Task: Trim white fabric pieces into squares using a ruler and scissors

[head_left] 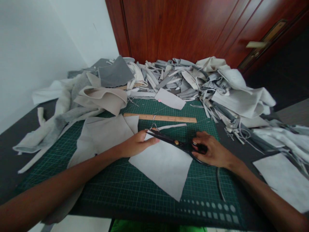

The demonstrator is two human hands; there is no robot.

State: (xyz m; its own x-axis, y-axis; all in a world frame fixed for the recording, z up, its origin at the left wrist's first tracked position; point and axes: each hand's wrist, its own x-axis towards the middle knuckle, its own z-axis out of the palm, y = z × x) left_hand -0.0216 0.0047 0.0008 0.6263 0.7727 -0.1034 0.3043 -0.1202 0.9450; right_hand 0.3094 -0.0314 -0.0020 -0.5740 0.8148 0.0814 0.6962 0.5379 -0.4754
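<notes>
My right hand (211, 149) is wrapped round the handles of black scissors (177, 142). Their blades point left and lie along the upper edge of a pale grey fabric piece (164, 164), reaching my left hand. That piece is pinched at its upper left corner by my left hand (141, 141), the thumb on top. Just beyond the blades lies a thin white strip (172, 126). Whether it is fully apart from the piece I cannot tell. Behind it a wooden ruler (169, 118) lies across the green cutting mat (116, 193).
Heaps of grey and white fabric scraps (166, 77) line the table's back and right. Larger folded cloth (103, 98) is piled at left. A whitish rectangular piece (170, 99) lies behind the ruler, another sheet (285, 180) at right. A wooden door (181, 29) stands behind.
</notes>
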